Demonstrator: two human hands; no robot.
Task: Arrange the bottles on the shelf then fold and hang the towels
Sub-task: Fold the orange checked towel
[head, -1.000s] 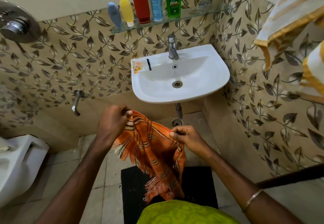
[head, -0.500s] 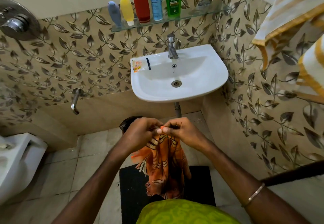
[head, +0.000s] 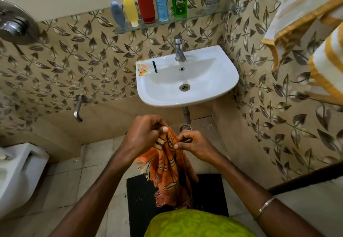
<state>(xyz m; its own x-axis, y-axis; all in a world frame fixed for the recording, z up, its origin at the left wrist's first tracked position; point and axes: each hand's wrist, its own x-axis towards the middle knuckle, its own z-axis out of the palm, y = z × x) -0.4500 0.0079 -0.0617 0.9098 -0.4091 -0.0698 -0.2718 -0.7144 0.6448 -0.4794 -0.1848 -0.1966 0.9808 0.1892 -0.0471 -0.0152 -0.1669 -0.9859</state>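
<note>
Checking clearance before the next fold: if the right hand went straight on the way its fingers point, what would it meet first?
The right hand points left, so it would first meet the orange towel it pinches, then probably the left hand.

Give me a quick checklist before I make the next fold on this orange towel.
1. Left hand grips the orange towel at its top: ok.
2. Right hand pinches the top edge beside it: ok.
3. Towel hangs free above the black mat: ok.
4. Edges lined up for a neat fold: not ok, the cloth is bunched.
5. Bottles on the glass shelf upright: ok.
6. Free space on the rail by the striped towels: cannot tell.
</note>
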